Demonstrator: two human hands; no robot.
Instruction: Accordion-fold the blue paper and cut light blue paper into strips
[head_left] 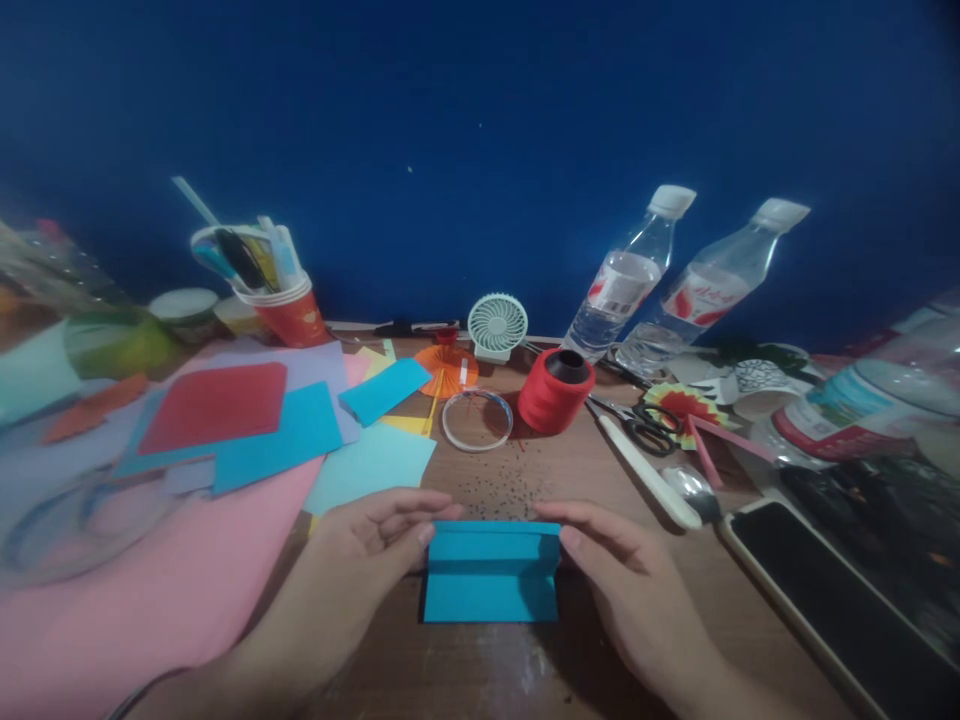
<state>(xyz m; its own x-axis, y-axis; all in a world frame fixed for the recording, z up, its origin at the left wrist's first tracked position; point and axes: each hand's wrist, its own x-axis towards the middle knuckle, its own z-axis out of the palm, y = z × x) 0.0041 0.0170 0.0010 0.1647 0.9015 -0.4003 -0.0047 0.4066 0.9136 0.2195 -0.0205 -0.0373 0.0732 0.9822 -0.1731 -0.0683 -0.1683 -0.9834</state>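
Note:
A blue sheet of paper (pixel 491 598) with crosswise creases lies low on the wooden table in front of me. Its far edge is folded up into a narrow strip. My left hand (pixel 367 550) pinches the far left corner between thumb and fingers. At the far right corner, my right hand (pixel 630 570) grips the paper the same way, thumb toward me. The fingertips behind the paper are partly hidden. Small dark specks (pixel 502 480) are scattered on the table just beyond the fold.
Coloured paper sheets (pixel 274 500) cover the left side. Beyond stand a red thread spool (pixel 553 395), a small fan (pixel 497 325), a roll of clear tape (pixel 477 445) and a pen cup (pixel 289 315). Scissors (pixel 649 428), two water bottles (pixel 619 285) and a phone (pixel 840 600) are at right.

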